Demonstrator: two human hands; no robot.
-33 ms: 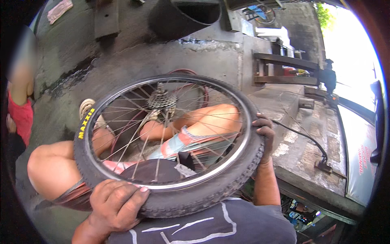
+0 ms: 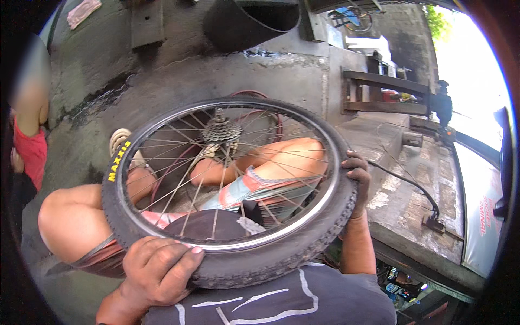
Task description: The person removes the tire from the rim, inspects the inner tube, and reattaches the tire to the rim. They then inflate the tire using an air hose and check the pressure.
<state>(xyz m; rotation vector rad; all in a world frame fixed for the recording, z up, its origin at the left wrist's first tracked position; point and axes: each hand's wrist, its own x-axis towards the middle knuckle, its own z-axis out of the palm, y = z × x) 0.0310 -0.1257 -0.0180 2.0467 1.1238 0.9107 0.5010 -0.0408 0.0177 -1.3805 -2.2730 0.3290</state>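
Observation:
A bicycle wheel lies tilted over my bare knees, with a black knobby tyre (image 2: 281, 260), a silver rim (image 2: 303, 216), thin spokes and a cluster of sprockets (image 2: 221, 130) at the hub. My left hand (image 2: 157, 271) clamps the near part of the tyre, fingers curled over its tread towards the rim. My right hand (image 2: 357, 181) grips the tyre's right side, fingers wrapped over the edge. My striped shorts and a sandalled foot (image 2: 120, 142) show through the spokes.
Another person in red (image 2: 30, 154) sits at the left edge. A black tub (image 2: 249, 24) stands on the concrete floor at the top. A wooden frame (image 2: 379, 92) and a black hose (image 2: 417, 189) lie to the right. A reddish hoop (image 2: 276, 116) rests under the wheel.

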